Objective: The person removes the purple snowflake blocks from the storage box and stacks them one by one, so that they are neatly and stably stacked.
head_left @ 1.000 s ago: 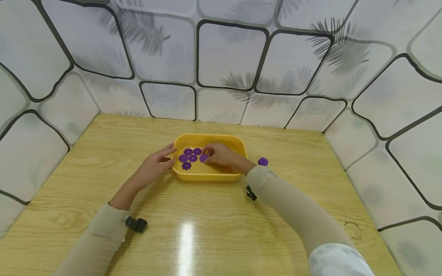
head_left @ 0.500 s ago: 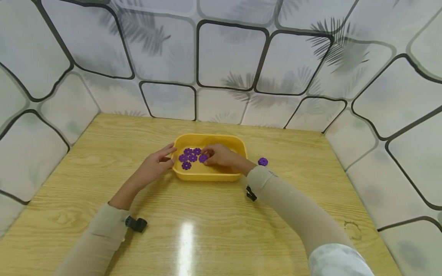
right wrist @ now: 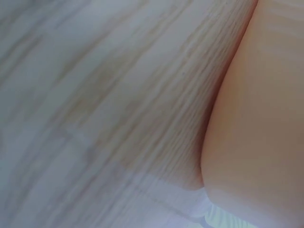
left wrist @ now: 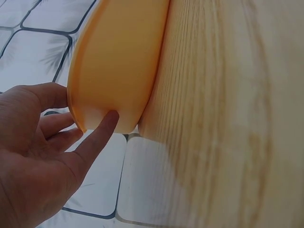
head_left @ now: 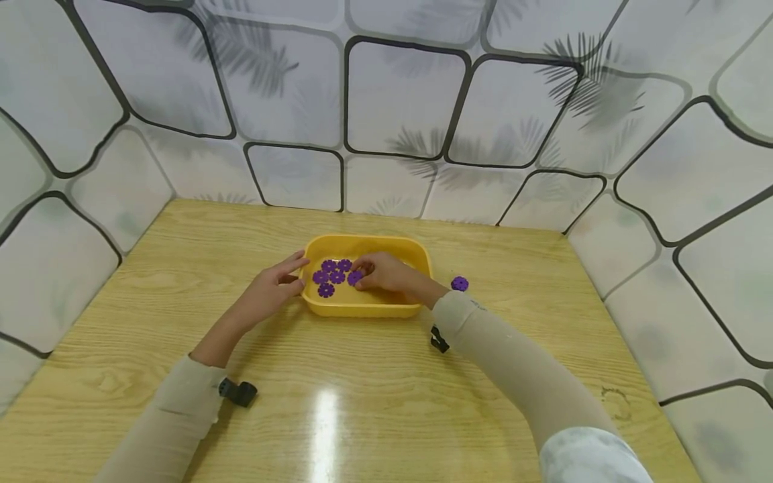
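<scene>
A yellow plastic basin [head_left: 366,310] rests on the table with several purple snowflake discs [head_left: 326,290] lying flat on the left part of its floor. My right hand [head_left: 386,272] reaches in over the right side and pinches another purple disc [head_left: 354,277] between thumb and fingers, right of the others. My left hand [head_left: 272,287] grips the basin's left end. In the left wrist view, its thumb [left wrist: 102,135] presses the outer wall while the fingers meet the rim. In the right wrist view only the basin's outer wall [right wrist: 256,133] shows, and my hand is hidden.
A rounded purple piece [head_left: 459,284] sits on the wooden table [head_left: 386,402], right of the basin near my right forearm. Patterned panels [head_left: 404,100] stand along the back and both sides of the table. Each sleeve carries a small black wrist camera [head_left: 239,392].
My right hand and the pinched disc have shifted very slightly to the left inside the basin. My left hand stays at the basin's left end.
</scene>
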{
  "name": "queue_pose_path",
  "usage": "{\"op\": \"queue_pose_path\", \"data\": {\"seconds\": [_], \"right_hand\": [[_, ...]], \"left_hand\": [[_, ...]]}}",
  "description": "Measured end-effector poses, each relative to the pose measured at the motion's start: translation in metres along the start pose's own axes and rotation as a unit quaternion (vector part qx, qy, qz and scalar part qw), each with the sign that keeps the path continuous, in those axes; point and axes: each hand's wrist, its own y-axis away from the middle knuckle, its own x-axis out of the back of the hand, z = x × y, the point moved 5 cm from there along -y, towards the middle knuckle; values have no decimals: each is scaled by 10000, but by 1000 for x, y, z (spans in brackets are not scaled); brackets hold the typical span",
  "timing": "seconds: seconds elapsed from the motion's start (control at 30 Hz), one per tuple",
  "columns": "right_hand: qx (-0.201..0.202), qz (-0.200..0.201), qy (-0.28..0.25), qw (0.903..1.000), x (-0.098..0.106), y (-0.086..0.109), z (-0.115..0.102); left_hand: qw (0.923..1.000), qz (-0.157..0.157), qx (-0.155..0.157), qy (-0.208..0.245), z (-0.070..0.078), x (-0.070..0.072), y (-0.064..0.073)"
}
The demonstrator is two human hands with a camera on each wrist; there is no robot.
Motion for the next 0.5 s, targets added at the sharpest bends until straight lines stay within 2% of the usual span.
{"op": "queue_pose_path", "data": {"seconds": [0.2,0.4,0.5], "right_hand": [[14,149,-411,9990,5,3,-1],[508,317,-28,9982,15,5,-9],[556,424,-6,9976,20,8,-12]], "left_hand": [[10000,12,-33,-11,0,-1,0],[10000,-3,-49,34,0,-1,1],[10000,-3,-36,36,0,-1,1]]}}
